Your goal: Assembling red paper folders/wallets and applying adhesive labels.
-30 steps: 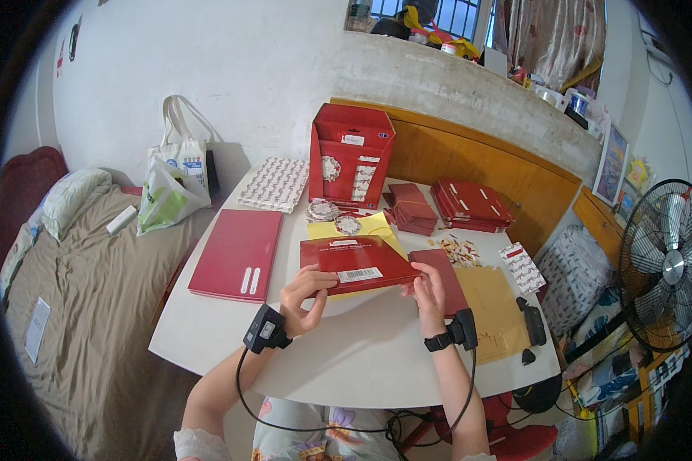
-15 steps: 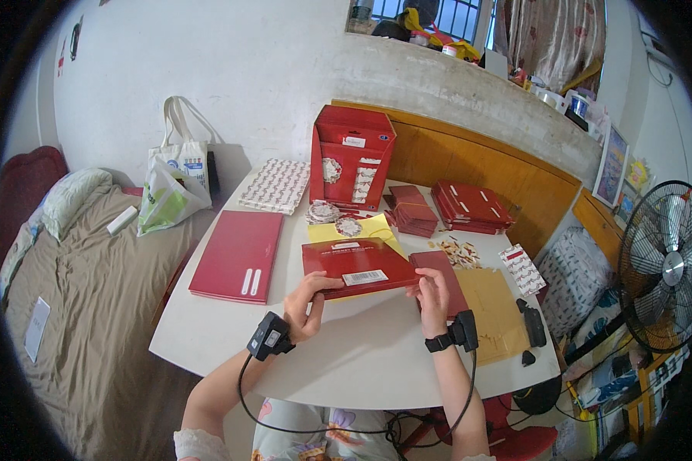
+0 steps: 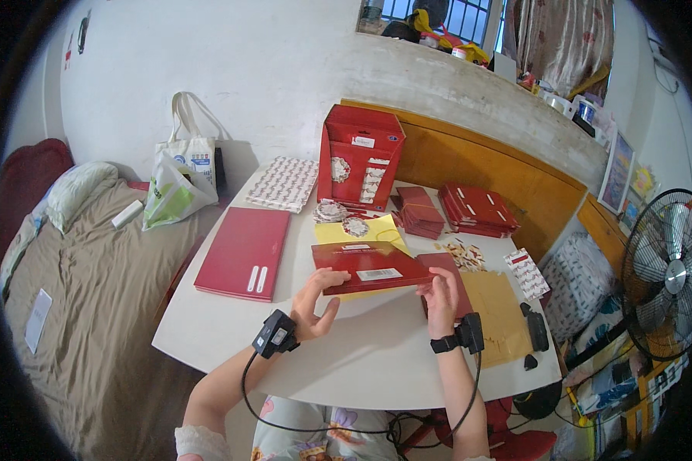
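Observation:
Between my two hands is a flat red cardboard box (image 3: 344, 263) with a white barcode label. It is tilted up above the white table. My left hand (image 3: 314, 304) holds its left near corner, fingers on top and thumb apart below. My right hand (image 3: 442, 301) grips the right near corner with curled fingers. Behind it lie a yellow sheet (image 3: 329, 233) and round patterned cards (image 3: 356, 227). A flat red piece (image 3: 455, 286) rests by my right hand, partly hidden. Left of the box is a stack of large red sheets (image 3: 242, 246) with two white slots.
At the table's back stand a tall red box (image 3: 365, 142), a patterned white stack (image 3: 284, 183), banded red cards (image 3: 419, 213) and piled red packs (image 3: 478, 210). Small loose pieces (image 3: 465, 255) and a tan sheet (image 3: 496, 315) lie to the right. A black fan (image 3: 673, 273) stands beyond.
The view has shifted slightly, moving everything a little to the right. The red box tilts somewhat differently, its right end lower; both hands still hold it.

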{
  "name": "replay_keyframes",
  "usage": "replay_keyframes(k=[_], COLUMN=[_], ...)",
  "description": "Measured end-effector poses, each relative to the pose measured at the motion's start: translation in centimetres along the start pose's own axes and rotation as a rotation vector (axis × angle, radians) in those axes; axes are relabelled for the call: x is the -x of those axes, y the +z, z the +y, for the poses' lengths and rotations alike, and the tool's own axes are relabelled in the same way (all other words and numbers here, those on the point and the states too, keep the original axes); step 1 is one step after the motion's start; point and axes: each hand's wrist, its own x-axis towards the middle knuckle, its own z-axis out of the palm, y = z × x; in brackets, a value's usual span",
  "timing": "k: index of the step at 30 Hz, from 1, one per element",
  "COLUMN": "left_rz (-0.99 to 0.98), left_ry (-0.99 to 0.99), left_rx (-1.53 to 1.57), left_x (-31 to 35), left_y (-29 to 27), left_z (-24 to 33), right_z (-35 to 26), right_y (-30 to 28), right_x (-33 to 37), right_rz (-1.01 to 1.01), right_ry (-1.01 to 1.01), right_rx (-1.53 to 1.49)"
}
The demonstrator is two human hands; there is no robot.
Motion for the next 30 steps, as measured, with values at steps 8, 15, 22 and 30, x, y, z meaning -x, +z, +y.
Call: replay_keyframes(k=[8,15,22,30], left_rz=[0.053,0.093,0.091,0.128], left_ry=[-0.065,-0.155,-0.299,-0.276], left_rx=[-0.269,-0.023,0.176,0.209], left_x=[-0.1,0.5,0.8,0.8], left_y=[0.2,0.8,0.5,0.2], left_z=[0.0,-0.5,-0.5,-1.1], right_z=[0.3,-0.3,-0.9,-1.0], right_y=[-1.0,-0.4,-0.2,0.0], right_x=[-0.3,-0.1,-0.1,0.0], right_rz=[0.056,-0.027,-0.046,-0.067], right_ry=[0.065,0.028,0.006,0.001], right_rx=[-0.138,-0.06,-0.02,0.07])
